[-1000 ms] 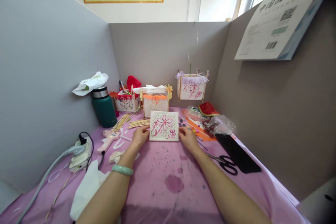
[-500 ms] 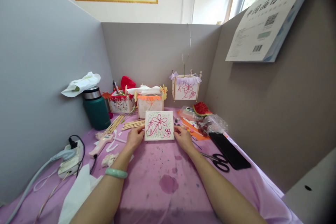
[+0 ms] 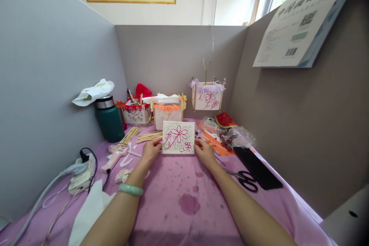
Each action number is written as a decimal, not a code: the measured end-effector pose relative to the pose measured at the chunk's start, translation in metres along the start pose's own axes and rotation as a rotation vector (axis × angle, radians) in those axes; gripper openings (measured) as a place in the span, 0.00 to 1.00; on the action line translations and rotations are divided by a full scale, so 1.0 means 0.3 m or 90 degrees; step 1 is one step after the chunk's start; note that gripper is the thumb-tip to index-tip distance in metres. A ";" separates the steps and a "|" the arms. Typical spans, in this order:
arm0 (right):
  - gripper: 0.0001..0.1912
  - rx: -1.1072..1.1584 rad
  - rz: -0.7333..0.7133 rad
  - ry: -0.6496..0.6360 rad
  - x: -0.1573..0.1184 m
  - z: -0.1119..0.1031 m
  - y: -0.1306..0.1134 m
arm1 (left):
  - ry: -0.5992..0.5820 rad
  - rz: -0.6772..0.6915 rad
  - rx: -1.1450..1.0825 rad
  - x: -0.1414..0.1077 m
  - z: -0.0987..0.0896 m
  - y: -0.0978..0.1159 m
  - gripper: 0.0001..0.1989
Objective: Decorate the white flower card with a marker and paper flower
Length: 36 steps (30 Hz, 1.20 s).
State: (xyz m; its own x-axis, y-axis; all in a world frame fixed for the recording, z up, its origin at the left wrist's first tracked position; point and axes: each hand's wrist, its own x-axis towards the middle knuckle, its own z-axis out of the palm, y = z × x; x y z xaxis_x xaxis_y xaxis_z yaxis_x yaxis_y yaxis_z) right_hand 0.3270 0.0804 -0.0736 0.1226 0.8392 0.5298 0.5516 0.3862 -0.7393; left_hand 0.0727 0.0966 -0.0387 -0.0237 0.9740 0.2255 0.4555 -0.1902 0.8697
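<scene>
A small white panel (image 3: pixel 178 137) with a red flower drawing and green specks stands tilted up, facing me. My left hand (image 3: pixel 151 151) grips its left edge, fingers partly behind it. On the opposite edge my right hand (image 3: pixel 204 150) pinches the panel the same way. Thin wooden sticks (image 3: pixel 149 137) lie just beyond my left hand. Behind the panel is a white box with orange fringe (image 3: pixel 168 114). A similar flower-drawn box with purple fringe (image 3: pixel 208 100) hangs at the back right.
At left are a green flask (image 3: pixel 109 121), a pink glue gun (image 3: pixel 114 159), a power strip (image 3: pixel 82 175) and white tissue (image 3: pixel 89 207). To the right lie black-handled scissors (image 3: pixel 246 180), a black phone (image 3: pixel 257 168) and crumpled clear plastic (image 3: pixel 239 137). Grey partitions (image 3: pixel 178 54) enclose the purple-covered table (image 3: pixel 167 211).
The whole view has shifted slightly, so things appear a little farther right. Both hands keep their hold on the panel, which stays in about the same place on the table.
</scene>
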 end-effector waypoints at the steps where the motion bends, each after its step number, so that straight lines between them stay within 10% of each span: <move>1: 0.13 0.004 -0.001 0.001 -0.001 0.000 -0.002 | -0.003 0.003 -0.003 0.000 0.000 -0.003 0.19; 36: 0.14 -0.239 0.021 -0.023 -0.019 -0.020 -0.060 | 0.004 -0.086 0.128 0.014 0.014 -0.042 0.17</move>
State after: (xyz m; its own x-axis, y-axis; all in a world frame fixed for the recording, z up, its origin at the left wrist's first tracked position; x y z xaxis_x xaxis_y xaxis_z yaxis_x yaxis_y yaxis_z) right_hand 0.3214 0.0663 -0.0608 0.1203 0.8646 0.4879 0.8126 0.1966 -0.5487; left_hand 0.0707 0.1036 -0.0507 -0.1025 0.9879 0.1165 0.6159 -0.0290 0.7873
